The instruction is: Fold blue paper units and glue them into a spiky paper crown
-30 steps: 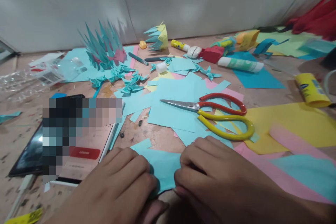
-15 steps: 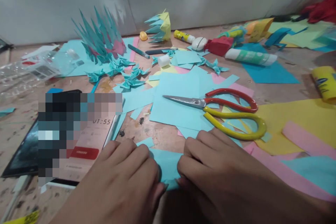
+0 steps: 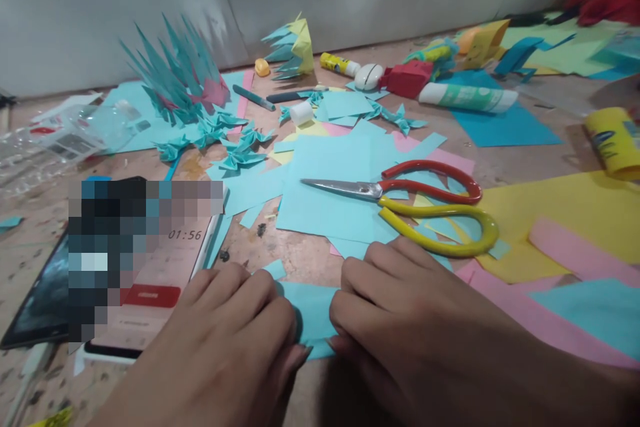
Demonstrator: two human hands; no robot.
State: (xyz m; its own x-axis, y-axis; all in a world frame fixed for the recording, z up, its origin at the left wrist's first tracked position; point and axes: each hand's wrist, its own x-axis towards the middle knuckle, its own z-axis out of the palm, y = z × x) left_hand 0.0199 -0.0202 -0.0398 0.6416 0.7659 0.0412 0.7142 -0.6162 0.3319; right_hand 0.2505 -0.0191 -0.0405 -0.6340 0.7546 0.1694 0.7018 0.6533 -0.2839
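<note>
Between my two hands lies a piece of light-blue paper (image 3: 313, 312), its near edge folded up. My left hand (image 3: 235, 320) is closed on the paper's left side, thumb at the near edge. On the right side my right hand (image 3: 385, 307) grips the same paper, fingers curled and thumb at the fold. Both palms hide the paper's ends. Just beyond my right hand, scissors (image 3: 370, 190) with one red and one yellow handle rest on light-blue sheets (image 3: 320, 213). A phone (image 3: 155, 267) showing a timer lies beside my left hand.
Spiky folded-paper model (image 3: 175, 80) and smaller folded pieces (image 3: 243, 150) stand at the back left, near a clear plastic bottle (image 3: 65, 133). Glue tubes (image 3: 467, 98), a white mouse (image 3: 369, 77) and a yellow glue stick (image 3: 613, 141) lie farther right. Yellow paper (image 3: 585, 200) and pink strips cover the right side.
The view has shifted slightly, so things sit a little farther left. My thumbs have moved a little at the paper's near edge, and more of the fold shows. The timer has gone from 01:55 to 01:56.
</note>
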